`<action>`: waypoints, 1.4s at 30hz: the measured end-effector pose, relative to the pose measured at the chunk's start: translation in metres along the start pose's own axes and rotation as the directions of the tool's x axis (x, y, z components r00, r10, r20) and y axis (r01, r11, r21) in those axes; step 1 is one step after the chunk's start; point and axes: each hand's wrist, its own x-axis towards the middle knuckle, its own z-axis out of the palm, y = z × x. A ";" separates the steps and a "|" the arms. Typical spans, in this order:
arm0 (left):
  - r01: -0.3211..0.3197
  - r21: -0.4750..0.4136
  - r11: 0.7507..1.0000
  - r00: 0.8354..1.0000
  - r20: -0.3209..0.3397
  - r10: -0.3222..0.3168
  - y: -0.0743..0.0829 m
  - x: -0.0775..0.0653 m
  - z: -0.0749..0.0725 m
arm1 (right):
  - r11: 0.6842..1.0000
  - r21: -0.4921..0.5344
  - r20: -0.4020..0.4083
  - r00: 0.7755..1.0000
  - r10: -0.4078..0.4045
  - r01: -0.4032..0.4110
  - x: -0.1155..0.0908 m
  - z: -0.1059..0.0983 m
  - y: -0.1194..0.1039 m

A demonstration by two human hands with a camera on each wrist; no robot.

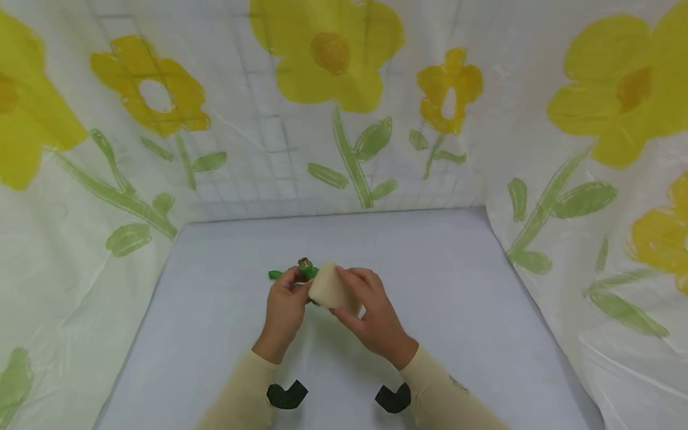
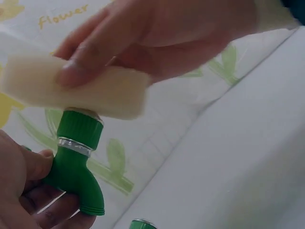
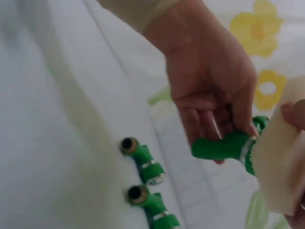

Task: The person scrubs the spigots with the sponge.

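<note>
My left hand (image 1: 285,310) grips a green elbow-shaped fitting (image 2: 76,171) with a ribbed collar and a silver ring. The collar end points up in the left wrist view. My right hand (image 1: 378,313) pinches a cream sponge-like block (image 1: 330,289) between thumb and fingers. In the left wrist view, the underside of the block (image 2: 112,98) touches the top of the collar, hiding that end of the fitting. Seen from the right wrist, the fitting (image 3: 224,147) lies against the left fingers, and its far end goes behind the block.
Two similar green fittings (image 3: 148,164) (image 3: 157,210) rest on the white table (image 1: 226,257), each showing a dark round opening. White curtains (image 1: 215,89) painted with yellow flowers stand along the back and both sides. Black curved pieces (image 1: 287,395) show near the sleeves.
</note>
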 end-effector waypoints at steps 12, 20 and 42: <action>0.016 0.050 0.999 0.999 -0.051 -0.014 0.001 -0.005 -0.016 | 0.996 0.035 0.125 0.989 0.079 -0.084 -0.004 0.005 -0.005; -0.003 0.077 0.997 1.000 -0.020 0.005 0.003 -0.011 -0.021 | 0.994 0.013 0.052 0.993 0.108 -0.109 0.007 0.006 -0.004; -0.124 0.114 0.986 0.991 -0.044 0.129 0.015 0.010 -0.092 | 0.982 -0.012 -0.053 0.981 0.187 -0.188 0.000 -0.026 0.013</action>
